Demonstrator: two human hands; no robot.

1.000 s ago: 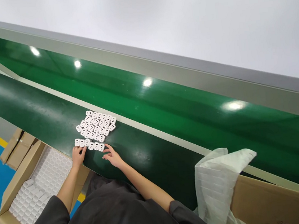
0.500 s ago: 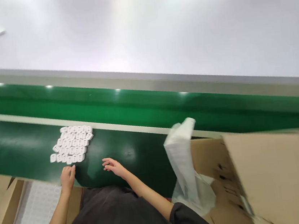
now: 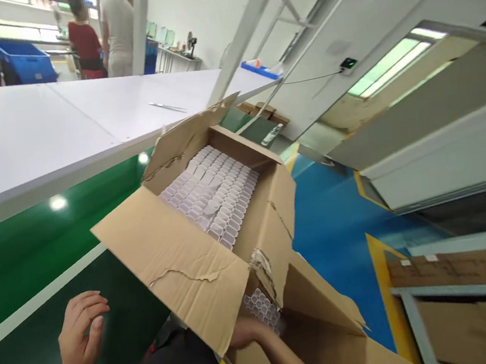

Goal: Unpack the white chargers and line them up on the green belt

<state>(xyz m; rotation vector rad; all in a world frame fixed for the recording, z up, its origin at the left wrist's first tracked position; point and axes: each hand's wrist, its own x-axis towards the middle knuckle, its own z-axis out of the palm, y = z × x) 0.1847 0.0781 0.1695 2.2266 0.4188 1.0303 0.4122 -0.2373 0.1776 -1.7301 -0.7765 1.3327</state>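
My left hand (image 3: 82,331) hovers over the dark green belt (image 3: 21,363), fingers loosely curved and apart, holding nothing. My right hand (image 3: 247,330) reaches under the torn flap of an open cardboard box (image 3: 182,260). It lies next to a clear tray of small white parts (image 3: 262,308), and its fingers are hidden by the flap. Inside the open box lie more trays of small white plastic parts (image 3: 215,191). A second cardboard box (image 3: 327,331) sits lower, below the first.
A long white table (image 3: 19,132) runs behind the bright green conveyor belt (image 3: 21,250). People stand far back near a blue crate (image 3: 27,64). To the right are blue floor (image 3: 337,223) with yellow lines, and a metal frame (image 3: 407,309) holding flat cardboard.
The view has swung right, so the group of white parts on the belt is out of sight. My right hand went from the belt to the box. My left hand left the parts.
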